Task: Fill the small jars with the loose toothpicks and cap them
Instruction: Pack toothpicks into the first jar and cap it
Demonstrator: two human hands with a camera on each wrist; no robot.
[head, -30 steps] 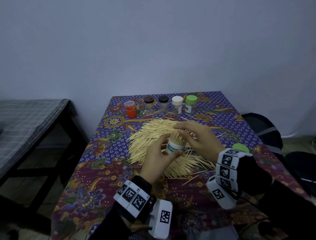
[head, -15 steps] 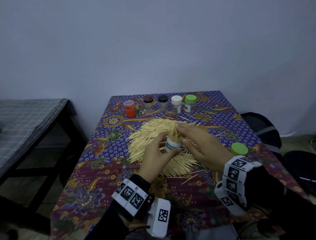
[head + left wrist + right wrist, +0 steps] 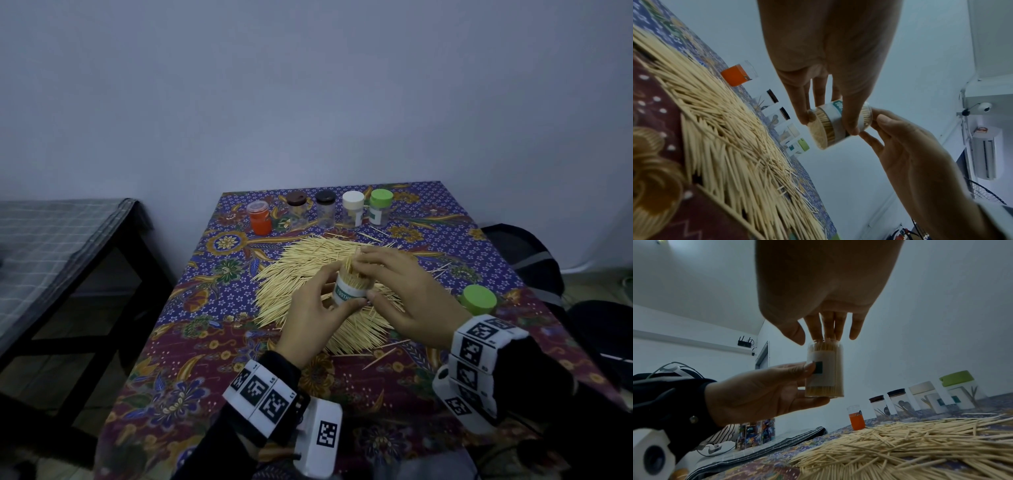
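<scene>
Overhead, left hand [image 3: 310,313] grips the jar [image 3: 347,291]; wrist view shows right hand [image 3: 818,288] fingertips [image 3: 835,333] straight on its toothpicks [image 3: 825,344].

- Our left hand [image 3: 310,310] is raised above the table, thumb and fingers curled round a jar [image 3: 348,287].
- Our right hand [image 3: 409,294] reaches over it — fingers straight, tips on the toothpick ends.

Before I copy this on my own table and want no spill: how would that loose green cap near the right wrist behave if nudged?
The green cap is a low disc lying flat on the patterned cloth, so it would probably slide, not roll. It looks like thin plastic, likely light. Away from the toothpick pile, it should scatter nothing.
</scene>
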